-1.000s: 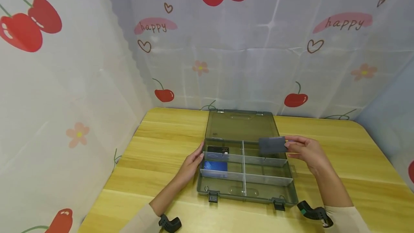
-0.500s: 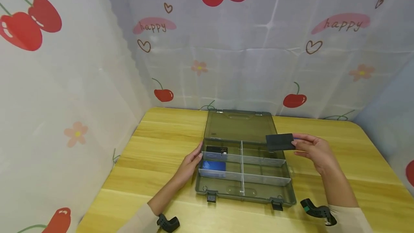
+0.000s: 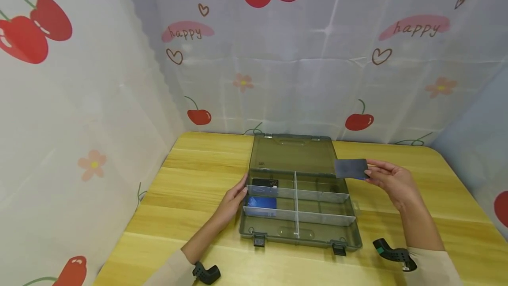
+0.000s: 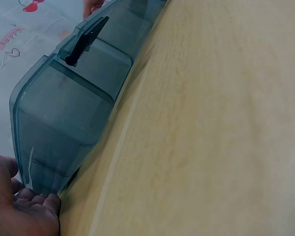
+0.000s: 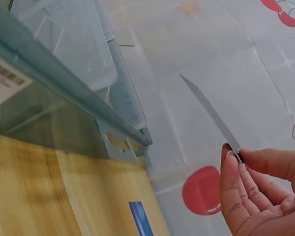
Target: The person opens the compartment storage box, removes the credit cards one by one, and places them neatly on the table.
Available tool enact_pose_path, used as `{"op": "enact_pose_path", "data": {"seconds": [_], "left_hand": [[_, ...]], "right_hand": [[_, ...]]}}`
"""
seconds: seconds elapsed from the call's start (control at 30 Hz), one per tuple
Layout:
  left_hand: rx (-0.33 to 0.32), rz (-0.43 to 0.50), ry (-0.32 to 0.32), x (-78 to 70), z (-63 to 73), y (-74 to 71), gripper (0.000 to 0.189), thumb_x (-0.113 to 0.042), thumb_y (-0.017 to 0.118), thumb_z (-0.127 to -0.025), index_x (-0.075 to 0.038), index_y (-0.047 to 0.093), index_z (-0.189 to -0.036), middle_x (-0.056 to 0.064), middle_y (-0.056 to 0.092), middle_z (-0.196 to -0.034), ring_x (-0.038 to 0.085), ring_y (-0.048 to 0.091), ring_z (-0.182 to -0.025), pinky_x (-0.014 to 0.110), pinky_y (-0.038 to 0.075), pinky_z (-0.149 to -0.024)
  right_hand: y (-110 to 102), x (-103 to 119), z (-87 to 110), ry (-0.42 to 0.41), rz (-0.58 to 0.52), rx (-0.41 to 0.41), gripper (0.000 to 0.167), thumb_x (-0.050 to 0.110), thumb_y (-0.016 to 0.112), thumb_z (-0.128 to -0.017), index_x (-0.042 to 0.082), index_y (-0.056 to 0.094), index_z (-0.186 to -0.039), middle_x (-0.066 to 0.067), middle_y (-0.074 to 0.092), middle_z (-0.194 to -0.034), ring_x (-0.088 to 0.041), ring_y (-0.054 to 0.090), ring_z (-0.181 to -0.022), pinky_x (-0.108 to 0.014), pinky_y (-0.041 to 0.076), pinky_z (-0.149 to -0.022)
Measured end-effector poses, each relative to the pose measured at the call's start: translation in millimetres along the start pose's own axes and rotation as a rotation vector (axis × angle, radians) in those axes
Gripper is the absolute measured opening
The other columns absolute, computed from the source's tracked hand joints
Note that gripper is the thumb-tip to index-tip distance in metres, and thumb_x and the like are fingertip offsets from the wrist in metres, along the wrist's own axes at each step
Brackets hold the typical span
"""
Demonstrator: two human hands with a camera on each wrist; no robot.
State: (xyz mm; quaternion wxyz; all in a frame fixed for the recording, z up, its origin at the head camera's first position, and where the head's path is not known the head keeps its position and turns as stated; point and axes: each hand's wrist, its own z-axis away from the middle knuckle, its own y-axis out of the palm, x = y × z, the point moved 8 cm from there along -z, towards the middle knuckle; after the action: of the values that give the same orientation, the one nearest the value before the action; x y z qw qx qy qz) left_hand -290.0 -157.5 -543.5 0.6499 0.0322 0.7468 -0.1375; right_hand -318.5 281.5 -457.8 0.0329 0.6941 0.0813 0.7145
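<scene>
My right hand (image 3: 396, 183) pinches a dark grey card (image 3: 351, 168) by its right end, thumb against fingertips. The card is raised at the right side of a smoky clear compartment box (image 3: 278, 240); the right wrist view shows it nearly edge-on. Along the box's left wall, my left hand (image 3: 232, 198) grips the back corner, with fingers low on the wall in the left wrist view. A black VIP card (image 3: 265, 183) lies in the back left compartment. In the middle left one lies a blue card (image 3: 262, 203).
The box's lid (image 3: 293, 153) is folded back on the wooden table (image 3: 198, 167). Another blue card (image 5: 140, 219) lies on the table to the right of the box. A cherry-print curtain (image 3: 293, 92) stands behind the table.
My right hand has moved right and slightly up with the dark card, from over the back right compartment to the box's right side. The left hand stays at the box's left wall.
</scene>
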Motion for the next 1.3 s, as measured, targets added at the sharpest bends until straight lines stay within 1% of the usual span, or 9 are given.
{"op": "enact_pose_path", "data": {"seconds": [0.2,0.47,0.57,0.63,0.77,0.93,1.07,1.2,1.3], "left_hand": [[-0.002,0.001,-0.028,2.7,0.5,-0.3,0.053,-0.02,0.041,-0.111,-0.01,0.025,-0.161,0.002,0.019,-0.167,0.025,0.014,-0.154,0.041,0.015,-0.125],[0.01,0.011,-0.015,1.1,-0.4,-0.5,0.053,-0.02,0.041,-0.111,-0.01,0.024,-0.161,0.004,0.018,-0.168,0.027,0.014,-0.154,0.043,0.015,-0.124],[0.013,0.005,-0.017,1.6,-0.3,-0.5,0.054,-0.02,0.041,-0.111,-0.009,0.023,-0.161,0.004,0.017,-0.168,0.027,0.014,-0.154,0.042,0.016,-0.124],[0.013,0.001,-0.027,2.6,-0.3,-0.5,0.054,-0.02,0.041,-0.111,-0.011,0.023,-0.161,0.002,0.017,-0.168,0.025,0.015,-0.154,0.04,0.016,-0.124],[0.013,-0.005,-0.024,2.4,-0.2,-0.2,0.054,-0.02,0.041,-0.111,-0.011,0.023,-0.161,0.002,0.017,-0.168,0.025,0.015,-0.154,0.041,0.016,-0.124],[0.008,-0.005,-0.015,1.8,-0.5,-0.4,0.053,-0.02,0.041,-0.111,-0.011,0.024,-0.161,0.004,0.018,-0.168,0.027,0.015,-0.154,0.042,0.016,-0.124],[0.006,-0.002,-0.014,1.5,-0.4,-0.3,0.053,-0.02,0.041,-0.112,-0.012,0.024,-0.161,0.003,0.018,-0.168,0.026,0.016,-0.154,0.042,0.017,-0.124],[0.003,0.0,-0.019,1.6,0.2,-0.2,0.053,-0.021,0.041,-0.111,-0.012,0.025,-0.161,0.002,0.019,-0.168,0.026,0.016,-0.154,0.041,0.017,-0.124],[0.003,0.001,-0.017,1.8,0.2,0.1,0.053,-0.021,0.042,-0.111,-0.011,0.025,-0.161,0.003,0.019,-0.167,0.027,0.016,-0.154,0.041,0.017,-0.124]], "right_hand": [[-12,1,-0.5,-0.019,-0.047,-0.014,0.028,-0.005,0.067,-0.095,0.015,0.077,-0.112,0.0,0.073,-0.095,-0.012,0.073,-0.086,-0.026,0.062,-0.077],[-25,0,0.0,-0.013,-0.088,-0.063,0.026,-0.003,0.069,-0.094,0.014,0.078,-0.111,0.0,0.074,-0.096,-0.012,0.073,-0.086,-0.026,0.062,-0.077],[-28,-1,0.3,-0.013,-0.103,-0.062,0.028,-0.004,0.068,-0.094,0.014,0.078,-0.114,0.0,0.074,-0.096,-0.012,0.073,-0.087,-0.027,0.062,-0.078],[-30,0,0.8,-0.015,-0.118,-0.061,0.029,-0.005,0.067,-0.094,0.013,0.077,-0.114,-0.001,0.073,-0.096,-0.012,0.073,-0.087,-0.026,0.061,-0.078],[-35,1,1.6,-0.021,-0.154,-0.07,0.031,-0.009,0.065,-0.094,0.013,0.078,-0.112,0.0,0.074,-0.096,-0.011,0.073,-0.087,-0.025,0.061,-0.078],[-42,2,2.8,-0.035,-0.189,-0.099,0.031,-0.01,0.064,-0.094,0.012,0.08,-0.108,0.0,0.075,-0.096,-0.011,0.074,-0.085,-0.024,0.062,-0.074],[-47,2,4.4,-0.042,-0.189,-0.123,0.03,-0.01,0.065,-0.093,0.011,0.079,-0.108,0.001,0.075,-0.097,-0.012,0.074,-0.085,-0.025,0.062,-0.073],[-52,1,4.7,-0.031,-0.196,-0.147,0.029,-0.01,0.067,-0.092,0.01,0.079,-0.108,0.001,0.075,-0.097,-0.012,0.074,-0.084,-0.026,0.062,-0.074],[-57,0,5.2,-0.018,-0.205,-0.177,0.028,-0.01,0.068,-0.091,0.011,0.08,-0.106,0.001,0.076,-0.095,-0.012,0.074,-0.083,-0.026,0.061,-0.075]]}}
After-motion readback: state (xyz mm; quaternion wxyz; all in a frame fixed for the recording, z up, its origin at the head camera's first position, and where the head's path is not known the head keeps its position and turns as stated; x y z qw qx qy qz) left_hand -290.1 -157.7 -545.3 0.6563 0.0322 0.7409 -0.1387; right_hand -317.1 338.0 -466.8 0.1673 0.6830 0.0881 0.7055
